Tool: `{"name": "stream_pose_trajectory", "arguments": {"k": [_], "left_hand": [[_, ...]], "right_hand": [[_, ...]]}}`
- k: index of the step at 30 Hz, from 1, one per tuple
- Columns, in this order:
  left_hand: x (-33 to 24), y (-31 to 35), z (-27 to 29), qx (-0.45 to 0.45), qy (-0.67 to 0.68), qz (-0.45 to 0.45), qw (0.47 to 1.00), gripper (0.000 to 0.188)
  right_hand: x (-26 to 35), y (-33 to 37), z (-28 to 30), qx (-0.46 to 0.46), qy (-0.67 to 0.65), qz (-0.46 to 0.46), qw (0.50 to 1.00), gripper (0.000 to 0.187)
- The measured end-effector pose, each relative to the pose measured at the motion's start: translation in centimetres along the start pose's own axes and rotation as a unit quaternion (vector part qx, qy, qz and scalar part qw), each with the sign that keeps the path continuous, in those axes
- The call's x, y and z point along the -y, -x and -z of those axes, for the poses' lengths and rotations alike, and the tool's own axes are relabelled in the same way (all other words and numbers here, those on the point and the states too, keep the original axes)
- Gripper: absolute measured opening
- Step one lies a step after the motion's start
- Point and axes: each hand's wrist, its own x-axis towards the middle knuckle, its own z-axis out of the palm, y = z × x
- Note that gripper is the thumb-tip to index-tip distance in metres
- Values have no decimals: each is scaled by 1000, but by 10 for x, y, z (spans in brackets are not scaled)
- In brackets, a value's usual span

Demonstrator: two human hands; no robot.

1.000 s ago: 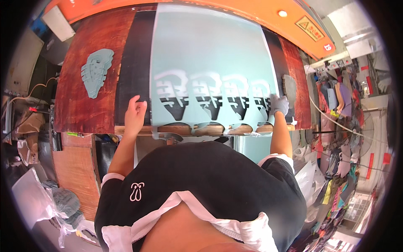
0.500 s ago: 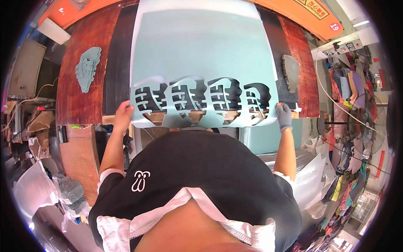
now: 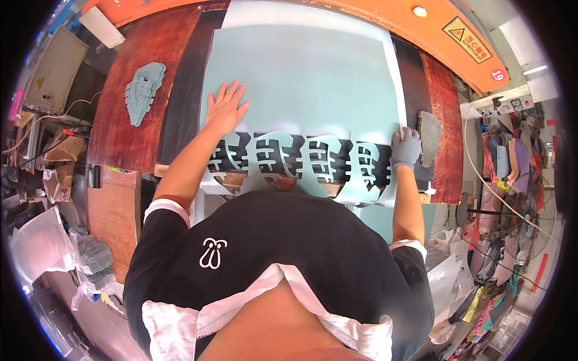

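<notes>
A pale green sheet (image 3: 301, 78) lies over a black work surface, with a row of several cut-out openings along its near end. Strips of the sheet still cross these openings, and the near edge curls down over the front of the table. My left hand (image 3: 224, 111) is bare and open, fingers spread flat on the sheet's left part, just beyond the cut-outs. At the right edge, my right hand (image 3: 407, 148) wears a grey glove. Its fingers are bent and closed on the sheet's edge, though their tips are partly hidden.
On the left reddish board (image 3: 129, 135) sits a stack of green cut pieces (image 3: 144, 93). A grey-green stack (image 3: 429, 138) stands right of the sheet. Beyond is an orange machine beam (image 3: 397, 15) with a warning label. Coloured scraps (image 3: 506, 141) hang at the far right.
My left hand has let go of the sheet's near left corner and moved forward onto its surface. My right hand has slid forward along the right edge. The sheet's near end now lies lower.
</notes>
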Motion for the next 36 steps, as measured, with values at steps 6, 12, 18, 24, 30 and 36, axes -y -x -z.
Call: {"name": "stream_pose_trajectory", "arguments": {"k": [6, 12, 18, 24, 30, 36], "left_hand": [[-2, -6, 1, 23, -5, 4, 1000, 55], [-4, -7, -1, 0, 5, -11, 1000, 54], [-7, -8, -4, 7, 12, -21, 1000, 54], [-1, -3, 0, -70, 90, -44, 993, 53], [48, 73, 13, -195, 91, -36, 976, 40], [73, 131, -11, -167, 169, 16, 971, 35]], "right_hand": [[12, 0, -17, -86, -2, 112, 990, 29], [-13, -6, -6, -48, -20, 86, 995, 34], [-70, -40, 22, 71, 146, -189, 969, 76], [-107, -65, 18, 163, -6, -217, 962, 95], [-119, -82, 9, 154, 4, -176, 972, 96], [-114, -91, 15, 106, -455, -224, 855, 71]]}}
